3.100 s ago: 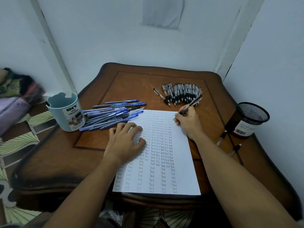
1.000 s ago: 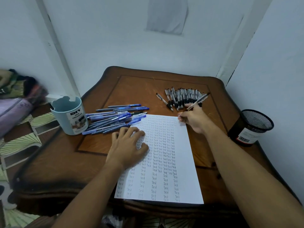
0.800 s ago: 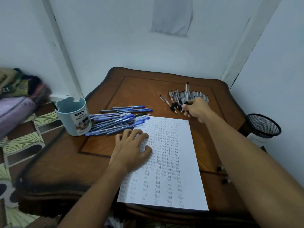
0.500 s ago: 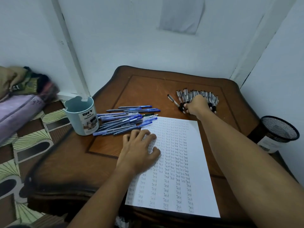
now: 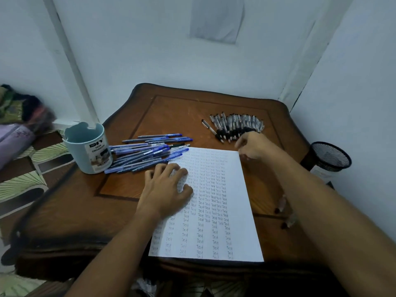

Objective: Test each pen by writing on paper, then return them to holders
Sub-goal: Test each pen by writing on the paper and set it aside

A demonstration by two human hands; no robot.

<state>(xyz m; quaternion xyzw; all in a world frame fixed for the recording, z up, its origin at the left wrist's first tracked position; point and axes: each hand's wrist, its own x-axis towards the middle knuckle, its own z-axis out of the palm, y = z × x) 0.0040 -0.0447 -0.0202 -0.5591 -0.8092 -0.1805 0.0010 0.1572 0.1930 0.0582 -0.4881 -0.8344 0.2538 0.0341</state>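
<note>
Fingers, left hand (image 5: pixel 166 190): spread and laid flat on the upper left part of the sheet of paper (image 5: pixel 216 211), which is pressed against the table (image 5: pixel 171 112); nothing is grasped.
Fingers, right hand (image 5: pixel 252 146): loosely curled and blurred just beyond the paper's far right corner; no pen can be made out in them, though the blur leaves this uncertain.
Black pens (image 5: pixel 235 126): a row is laid side by side on the table, just beyond the right hand's fingertips, the nearest grips almost touching them.
Blue pens (image 5: pixel 147 154): a loose pile is spread beside the paper's far left corner, just beyond the left hand's fingers, between them and the cup.
Other pens (image 5: pixel 281 203): two more are partly seen at the table's right side, against the right forearm.
Light blue holder (image 5: pixel 87 146): stood upright at the table's left edge, touching the blue pile; "DIY DESK ORGANIZER" is read on its label.
Black mesh holder (image 5: pixel 330 156): stood at the far right; its label is not legible.
Writing on paper: "Test" is repeated in columns across the sheet.
</note>
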